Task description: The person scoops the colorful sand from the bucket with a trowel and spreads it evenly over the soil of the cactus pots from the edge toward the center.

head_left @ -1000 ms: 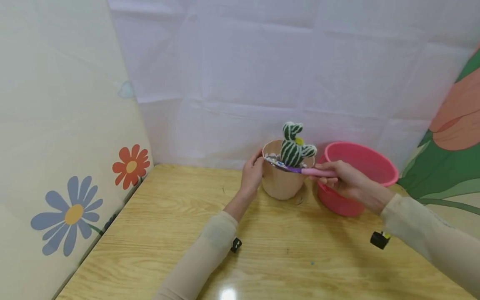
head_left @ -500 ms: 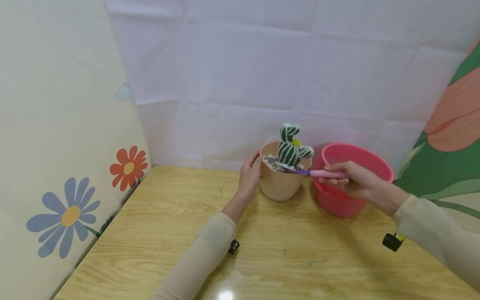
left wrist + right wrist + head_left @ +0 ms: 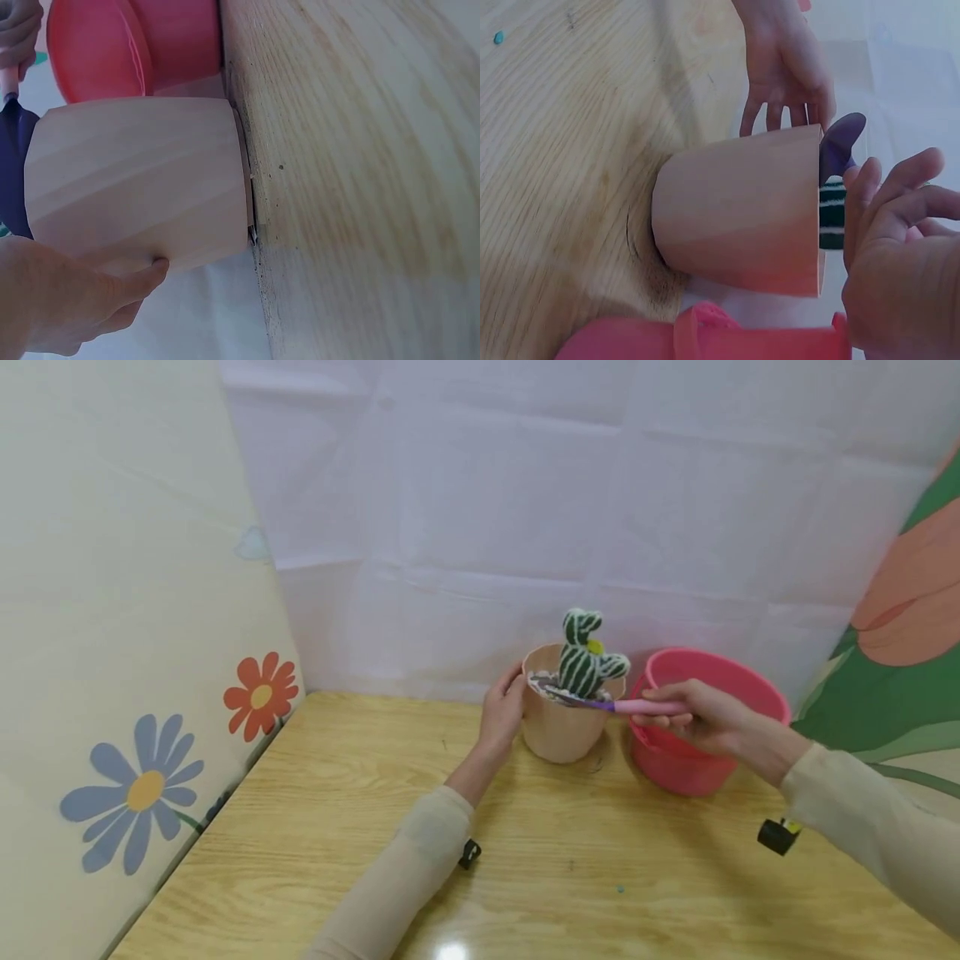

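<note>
- Right hand (image 3: 701, 714), just right of the pot (image 3: 562, 733), is clamped on the pink handle of the trowel (image 3: 611, 705). From my end I can't judge how firm that grip is; a loose one could let the blade roll and spill anything it carries.
- Trowel blade lies over the pot's mouth, near its front edge. I cannot tell whether it touches the rim; pressed down, it could catch there and drag the pot sideways.
- Left hand (image 3: 501, 714) rests at the pot's left, fingers fairly straight against the wall, not wrapped round it. I'd expect little resistance if a push came from that side.
- Pot stands upright on the tabletop (image 3: 360, 827); a hard knock at its rim could tip it.
- Cactus (image 3: 579, 672) stands in the pot among pale, pebbly bits (image 3: 546, 678). A careless sweep of the blade might topple it, since I can't see how deep it sits.
- Pink bucket (image 3: 690, 768) sits just right of the pot; a low right wrist could bump it.
</note>
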Demonstrator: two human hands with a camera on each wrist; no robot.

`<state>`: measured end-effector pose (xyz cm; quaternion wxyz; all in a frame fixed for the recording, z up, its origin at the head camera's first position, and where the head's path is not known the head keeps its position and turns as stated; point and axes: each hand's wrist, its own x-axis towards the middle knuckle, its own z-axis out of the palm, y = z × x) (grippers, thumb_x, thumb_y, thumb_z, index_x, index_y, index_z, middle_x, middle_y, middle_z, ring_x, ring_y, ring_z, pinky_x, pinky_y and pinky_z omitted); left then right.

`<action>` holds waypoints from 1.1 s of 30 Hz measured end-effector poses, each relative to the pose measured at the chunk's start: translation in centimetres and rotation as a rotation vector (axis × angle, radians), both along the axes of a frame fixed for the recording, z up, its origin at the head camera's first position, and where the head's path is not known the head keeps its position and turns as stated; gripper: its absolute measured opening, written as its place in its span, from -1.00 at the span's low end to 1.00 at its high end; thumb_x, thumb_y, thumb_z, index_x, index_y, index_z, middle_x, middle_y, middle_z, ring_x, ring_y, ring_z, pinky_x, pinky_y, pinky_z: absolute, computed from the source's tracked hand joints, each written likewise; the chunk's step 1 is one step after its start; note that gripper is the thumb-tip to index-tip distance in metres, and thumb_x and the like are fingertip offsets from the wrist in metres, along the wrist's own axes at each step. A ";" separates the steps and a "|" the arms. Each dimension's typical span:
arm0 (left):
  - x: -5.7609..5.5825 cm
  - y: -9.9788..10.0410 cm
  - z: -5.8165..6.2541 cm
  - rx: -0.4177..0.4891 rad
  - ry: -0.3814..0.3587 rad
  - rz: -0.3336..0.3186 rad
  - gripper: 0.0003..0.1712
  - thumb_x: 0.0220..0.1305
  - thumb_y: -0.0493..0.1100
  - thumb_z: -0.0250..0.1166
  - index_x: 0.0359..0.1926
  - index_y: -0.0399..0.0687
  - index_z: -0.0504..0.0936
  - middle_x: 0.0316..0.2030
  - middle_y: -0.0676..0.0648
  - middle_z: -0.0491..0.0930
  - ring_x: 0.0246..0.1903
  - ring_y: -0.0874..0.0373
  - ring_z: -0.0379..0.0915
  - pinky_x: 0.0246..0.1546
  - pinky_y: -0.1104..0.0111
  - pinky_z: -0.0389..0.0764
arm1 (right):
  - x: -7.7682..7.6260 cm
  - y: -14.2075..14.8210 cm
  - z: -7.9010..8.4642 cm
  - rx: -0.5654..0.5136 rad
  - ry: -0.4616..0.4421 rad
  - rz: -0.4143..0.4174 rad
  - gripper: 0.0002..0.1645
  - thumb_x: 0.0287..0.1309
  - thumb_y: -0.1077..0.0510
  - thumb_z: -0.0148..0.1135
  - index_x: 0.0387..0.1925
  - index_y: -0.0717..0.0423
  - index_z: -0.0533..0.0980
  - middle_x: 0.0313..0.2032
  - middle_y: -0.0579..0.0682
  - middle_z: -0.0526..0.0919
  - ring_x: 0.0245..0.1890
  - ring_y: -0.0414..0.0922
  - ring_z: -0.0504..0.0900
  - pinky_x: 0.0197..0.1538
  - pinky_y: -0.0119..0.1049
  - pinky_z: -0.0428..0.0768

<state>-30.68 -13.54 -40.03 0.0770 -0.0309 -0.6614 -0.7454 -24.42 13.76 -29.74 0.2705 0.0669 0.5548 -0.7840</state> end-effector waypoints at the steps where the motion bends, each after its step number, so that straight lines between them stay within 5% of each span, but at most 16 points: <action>1: 0.0 0.0 0.0 0.000 -0.003 0.001 -0.50 0.56 -0.03 0.07 0.42 -0.01 0.48 0.31 -0.05 0.50 0.21 0.05 0.44 0.08 0.12 0.60 | -0.1 -0.3 -0.1 -0.003 -0.004 0.004 -0.72 0.53 0.24 -0.03 -0.06 0.26 0.61 -0.04 0.25 0.72 -0.45 -0.21 0.67 -0.61 -0.61 0.28; 6: 0.0 0.0 0.2 0.002 -0.027 -0.009 -0.49 0.55 -0.03 0.02 0.42 0.03 0.48 0.26 -0.05 0.53 0.07 0.07 0.47 0.00 0.14 0.61 | -0.5 -1.3 -0.2 -0.027 -0.017 0.000 -0.68 0.54 0.24 -0.07 0.05 0.29 0.57 -0.04 0.24 0.72 -0.55 -0.25 0.57 -0.61 -0.61 0.30; 12: 0.1 0.0 0.4 -0.002 -0.051 -0.027 -0.49 0.60 0.00 -0.05 0.44 0.08 0.45 0.31 0.01 0.48 0.19 0.09 0.42 0.05 0.12 0.60 | -0.8 -2.4 -0.3 -0.089 -0.051 -0.045 -0.64 0.55 0.26 -0.15 0.23 0.27 0.40 -0.04 0.26 0.71 -0.60 -0.25 0.51 -0.59 -0.60 0.39; 25: -0.1 0.2 0.2 0.025 -0.041 -0.003 -0.50 0.54 -0.05 -0.01 0.39 0.06 0.52 0.25 -0.02 0.54 0.04 0.05 0.47 0.01 0.10 0.62 | 0.1 -0.9 0.0 -0.194 -0.139 -0.039 -0.65 0.54 0.21 -0.06 0.05 0.35 0.57 -0.06 0.29 0.69 -0.59 -0.21 0.49 -0.62 -0.62 0.19; 33: 0.1 0.3 0.4 -0.004 -0.018 0.062 -0.53 0.53 -0.02 0.07 0.33 -0.03 0.56 0.21 -0.07 0.58 0.10 0.03 0.49 0.13 0.12 0.57 | 2.1 1.6 0.8 -0.052 -0.011 0.008 -0.69 0.52 0.23 -0.01 -0.03 0.28 0.63 -0.16 0.24 0.74 -0.57 -0.25 0.56 -0.60 -0.60 0.23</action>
